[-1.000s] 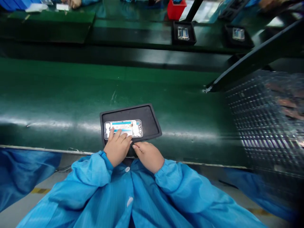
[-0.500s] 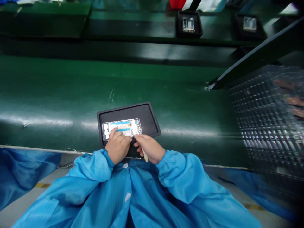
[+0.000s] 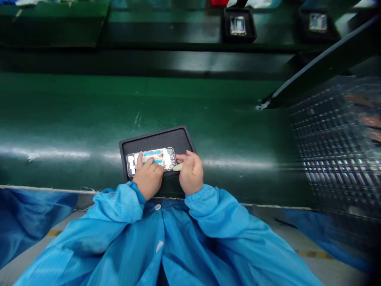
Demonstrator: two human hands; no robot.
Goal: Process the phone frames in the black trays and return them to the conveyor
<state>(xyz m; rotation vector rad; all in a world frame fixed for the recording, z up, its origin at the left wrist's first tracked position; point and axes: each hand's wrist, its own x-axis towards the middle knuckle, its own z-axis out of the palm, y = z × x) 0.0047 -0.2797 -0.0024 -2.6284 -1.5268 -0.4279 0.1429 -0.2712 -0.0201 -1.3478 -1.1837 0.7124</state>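
Left hand [image 3: 148, 177] spreading loosely on white-and-blue rectangular phone frame [image 3: 168, 159], right hand [image 3: 191, 173] gripping cream tapered tool [image 3: 177, 167], fingers partly curling.

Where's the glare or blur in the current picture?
Head view: glare streaks the green bench on both sides of the black tray; the clear plastic stack at right looks blurred; white patches on the phone frame look washed out.
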